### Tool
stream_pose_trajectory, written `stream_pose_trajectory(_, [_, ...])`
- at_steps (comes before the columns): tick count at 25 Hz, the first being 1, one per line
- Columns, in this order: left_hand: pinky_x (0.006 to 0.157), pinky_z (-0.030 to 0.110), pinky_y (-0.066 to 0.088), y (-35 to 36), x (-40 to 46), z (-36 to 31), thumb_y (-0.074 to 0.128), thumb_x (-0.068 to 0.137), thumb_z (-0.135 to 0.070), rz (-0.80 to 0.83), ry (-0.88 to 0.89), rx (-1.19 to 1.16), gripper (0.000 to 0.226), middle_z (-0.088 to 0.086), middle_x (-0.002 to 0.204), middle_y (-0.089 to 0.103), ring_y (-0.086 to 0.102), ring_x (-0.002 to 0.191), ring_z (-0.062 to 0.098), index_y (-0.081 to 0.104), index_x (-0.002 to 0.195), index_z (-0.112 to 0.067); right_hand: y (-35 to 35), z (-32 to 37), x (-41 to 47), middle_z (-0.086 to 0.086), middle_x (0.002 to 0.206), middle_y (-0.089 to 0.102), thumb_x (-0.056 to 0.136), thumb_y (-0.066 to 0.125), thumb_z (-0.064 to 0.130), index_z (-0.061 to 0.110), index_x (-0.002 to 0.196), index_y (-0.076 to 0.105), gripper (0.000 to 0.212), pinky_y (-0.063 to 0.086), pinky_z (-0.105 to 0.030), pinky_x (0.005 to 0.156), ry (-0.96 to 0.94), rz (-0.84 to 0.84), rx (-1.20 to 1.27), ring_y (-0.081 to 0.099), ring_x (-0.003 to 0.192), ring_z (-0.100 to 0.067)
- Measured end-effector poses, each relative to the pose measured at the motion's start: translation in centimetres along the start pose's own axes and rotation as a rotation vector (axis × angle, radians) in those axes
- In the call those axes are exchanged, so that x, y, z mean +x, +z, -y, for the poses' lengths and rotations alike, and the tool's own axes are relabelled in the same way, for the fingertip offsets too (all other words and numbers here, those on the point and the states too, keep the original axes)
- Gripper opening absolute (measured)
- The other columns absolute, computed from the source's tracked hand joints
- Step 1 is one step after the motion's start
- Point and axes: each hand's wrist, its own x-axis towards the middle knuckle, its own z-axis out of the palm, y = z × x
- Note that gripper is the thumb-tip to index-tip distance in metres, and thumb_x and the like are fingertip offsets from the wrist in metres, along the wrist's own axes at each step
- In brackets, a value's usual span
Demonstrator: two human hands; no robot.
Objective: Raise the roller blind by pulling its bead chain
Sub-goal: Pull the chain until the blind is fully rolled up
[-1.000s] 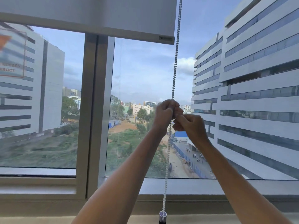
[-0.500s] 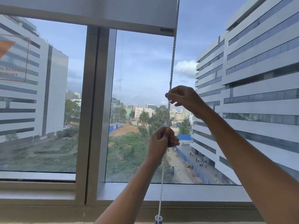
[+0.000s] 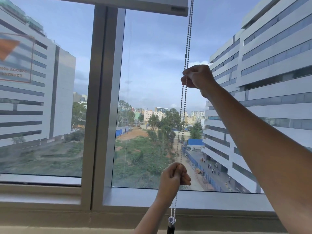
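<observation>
Gripping bead chain (image 3: 184, 115), right hand (image 3: 197, 76) up high, left hand (image 3: 173, 174) fisted low

The window frame (image 3: 101, 105) carries everything here: the roller blind's bottom bar (image 3: 143, 4) sits across its top edge, and the grey sill (image 3: 211, 200) runs along its foot. Nothing lies on the sill.

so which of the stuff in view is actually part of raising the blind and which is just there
Part of the job:
- roller blind, bottom edge near the top of the window
- bead chain
- right hand, pinching the chain high up
- left hand, fist closed on the chain lower down
- chain tensioner at the sill

Just there:
- window frame
- sticker on the left pane
</observation>
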Motion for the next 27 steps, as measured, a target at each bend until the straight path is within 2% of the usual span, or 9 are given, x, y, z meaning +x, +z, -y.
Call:
stream_pose_trajectory(5, [0.058, 0.025, 0.055, -0.3, 0.3, 0.0, 0.040, 0.100, -0.007, 0.039, -0.019, -0.009, 0.030, 0.006, 0.062, 0.068, 0.063, 0.054, 0.017, 0.058, 0.077, -0.008, 0.1, -1.0, -0.8, -0.007, 0.063, 0.063, 0.085, 0.044, -0.007, 0.007, 0.079, 0.065, 0.025, 0.058, -0.025, 0.059, -0.078, -0.074, 0.016, 0.061, 0.051, -0.015])
stream_pose_trajectory(8, [0.059, 0.024, 0.054, -0.4, 0.2, 0.3, 0.040, 0.101, -0.007, 0.066, -0.047, 0.006, 0.027, 0.005, 0.064, 0.067, 0.063, 0.056, 0.016, 0.057, 0.079, -0.006, -0.1, -1.6, -1.7, -0.005, 0.059, 0.062, 0.085, 0.047, -0.004, 0.007, 0.080, 0.066, 0.023, 0.055, -0.021, 0.054, -0.150, -0.103, -0.020, 0.060, 0.047, -0.012])
stream_pose_trajectory(13, [0.065, 0.028, 0.056, -0.2, -1.6, 2.4, 0.043, 0.100, -0.013, 0.106, -0.092, 0.051, 0.023, 0.004, 0.067, 0.067, 0.063, 0.061, 0.020, 0.057, 0.084, -0.004, 0.1, -4.7, -4.5, -0.004, 0.059, 0.062, 0.088, 0.051, -0.001, -0.001, 0.088, 0.067, 0.016, 0.051, -0.016, 0.049, -0.156, -0.081, -0.051, 0.059, 0.047, -0.009])
stream_pose_trajectory(16, [0.068, 0.029, 0.055, -0.2, -2.3, 3.2, 0.050, 0.098, -0.014, 0.093, -0.085, 0.060, 0.021, 0.006, 0.069, 0.065, 0.061, 0.065, 0.021, 0.055, 0.086, 0.002, 0.1, -5.9, -5.5, -0.005, 0.061, 0.062, 0.089, 0.050, -0.001, -0.003, 0.092, 0.067, 0.017, 0.054, -0.020, 0.054, -0.156, -0.099, -0.074, 0.059, 0.049, -0.012])
stream_pose_trajectory(18, [0.070, 0.030, 0.053, 0.1, -2.4, 3.5, 0.056, 0.094, -0.016, 0.064, -0.056, 0.134, 0.017, 0.003, 0.071, 0.064, 0.061, 0.068, 0.017, 0.060, 0.085, -0.003, 0.1, -6.1, -5.7, -0.008, 0.064, 0.064, 0.090, 0.051, 0.001, -0.002, 0.093, 0.066, 0.016, 0.056, -0.023, 0.058, -0.166, -0.139, -0.077, 0.060, 0.049, -0.011])
stream_pose_trajectory(20, [0.072, 0.025, 0.048, 0.2, -2.3, 3.8, 0.063, 0.090, -0.022, -0.002, 0.006, 0.272, 0.012, -0.005, 0.079, 0.061, 0.058, 0.075, 0.011, 0.067, 0.082, -0.014, 0.2, -6.1, -5.8, -0.009, 0.067, 0.065, 0.091, 0.053, 0.006, 0.003, 0.091, 0.066, 0.014, 0.055, -0.026, 0.059, -0.181, -0.178, -0.083, 0.059, 0.050, -0.011])
stream_pose_trajectory(23, [0.083, 0.027, 0.047, -0.1, -2.4, 4.5, 0.069, 0.085, -0.024, -0.068, 0.061, 0.389, 0.002, -0.006, 0.098, 0.050, 0.053, 0.101, 0.012, 0.070, 0.086, -0.023, 0.4, -6.6, -6.3, -0.009, 0.073, 0.069, 0.089, 0.057, 0.010, 0.010, 0.091, 0.067, 0.010, 0.053, -0.028, 0.064, -0.202, -0.199, -0.106, 0.060, 0.056, -0.010])
stream_pose_trajectory(25, [0.086, 0.031, 0.049, -0.4, -2.7, 5.2, 0.067, 0.086, -0.020, -0.036, 0.045, 0.399, 0.010, -0.007, 0.107, 0.053, 0.056, 0.105, 0.012, 0.064, 0.093, -0.027, 0.6, -7.5, -7.0, -0.007, 0.078, 0.069, 0.087, 0.062, 0.012, 0.011, 0.096, 0.068, 0.011, 0.051, -0.022, 0.066, -0.216, -0.202, -0.136, 0.060, 0.062, -0.005])
stream_pose_trajectory(27, [0.083, 0.031, 0.053, -0.7, -3.3, 5.9, 0.063, 0.089, -0.016, -0.023, 0.014, 0.340, 0.019, -0.005, 0.104, 0.061, 0.063, 0.095, 0.011, 0.055, 0.099, -0.030, 0.8, -9.0, -8.3, -0.002, 0.082, 0.066, 0.086, 0.066, 0.019, 0.013, 0.103, 0.065, 0.018, 0.045, -0.012, 0.061, -0.218, -0.200, -0.155, 0.055, 0.064, 0.003])
